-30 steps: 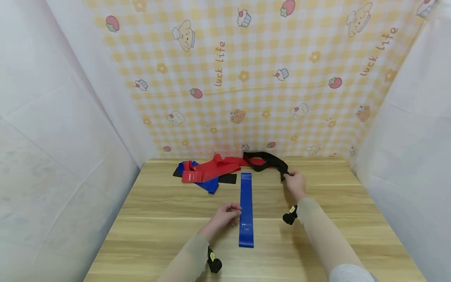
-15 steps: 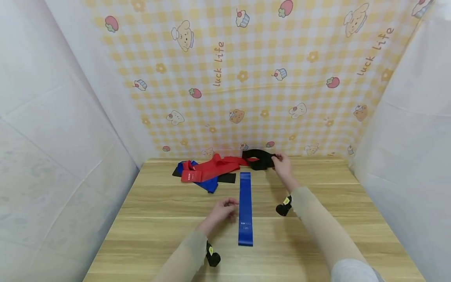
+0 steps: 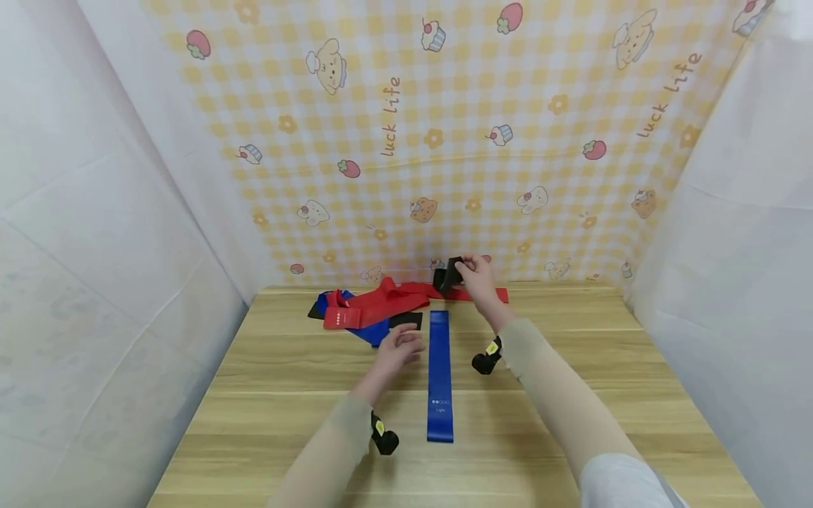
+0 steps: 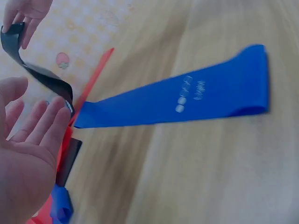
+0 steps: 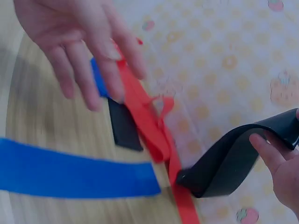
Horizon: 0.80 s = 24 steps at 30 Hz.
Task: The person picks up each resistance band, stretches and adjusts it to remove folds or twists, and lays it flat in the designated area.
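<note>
In my right hand [image 3: 478, 279] I pinch one end of a black resistance band [image 5: 229, 163], raised at the back of the table. Its lower end hangs down by a red band [image 3: 497, 294]. My left hand [image 3: 396, 349] hovers with fingers extended and holds nothing, left of a flat blue resistance band [image 3: 440, 374]. That blue band lies lengthwise on the table, printed with small circles and a word. In the left wrist view the left fingers [image 4: 44, 121] are spread close to the black band, apparently not gripping it.
At the back left lies a heap of red bands [image 3: 381, 303], with a blue band [image 5: 99, 79] and another black band [image 5: 124, 126] partly underneath. Behind the wooden table [image 3: 286, 416] hangs a yellow checked cloth [image 3: 438, 169]. White cloth walls [image 3: 114, 282] stand on both sides.
My right hand has moved left and up, lifting the black band away from the right end of the red one. My left hand has moved forward toward the heap, its fingers spreading.
</note>
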Motion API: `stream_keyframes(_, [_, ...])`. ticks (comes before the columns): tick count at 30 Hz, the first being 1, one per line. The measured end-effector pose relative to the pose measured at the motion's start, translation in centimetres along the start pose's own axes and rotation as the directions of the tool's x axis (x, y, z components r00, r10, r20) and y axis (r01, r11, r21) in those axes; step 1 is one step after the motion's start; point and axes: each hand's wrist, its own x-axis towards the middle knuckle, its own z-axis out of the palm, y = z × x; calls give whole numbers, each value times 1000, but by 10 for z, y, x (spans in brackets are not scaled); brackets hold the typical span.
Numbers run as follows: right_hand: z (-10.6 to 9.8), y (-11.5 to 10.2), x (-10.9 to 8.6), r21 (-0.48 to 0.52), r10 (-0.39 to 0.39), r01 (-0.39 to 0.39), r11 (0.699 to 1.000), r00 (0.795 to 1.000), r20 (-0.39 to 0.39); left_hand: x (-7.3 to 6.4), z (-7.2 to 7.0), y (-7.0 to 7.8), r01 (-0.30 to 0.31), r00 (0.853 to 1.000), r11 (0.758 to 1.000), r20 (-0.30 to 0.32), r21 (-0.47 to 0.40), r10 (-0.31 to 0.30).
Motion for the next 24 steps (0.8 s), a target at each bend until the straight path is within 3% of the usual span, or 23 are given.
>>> stream_keyframes(4, [14,-13,-3,83,9,-12,997,1000,28,5,1,9,-45,999,999,-4,-19,45])
stream_keyframes(9, [29,-25,-6,200,12,-21,980,999,45,9,4,13,-52,999,998,-5,43,52])
stream_keyframes(14, [42,-33,-12,214,19,-33,976,998,66,9,5,14,-54,995,996,-82,67,60])
stream_keyframes(18, [51,-41,-19,242,38,-58,969,995,88,11,3,18,-78,986,997,-149,10,79])
stream_keyframes(24, [64,-49,-31,247,38,-77,966,987,159,13,-2,25,-98,978,994,-191,-55,86])
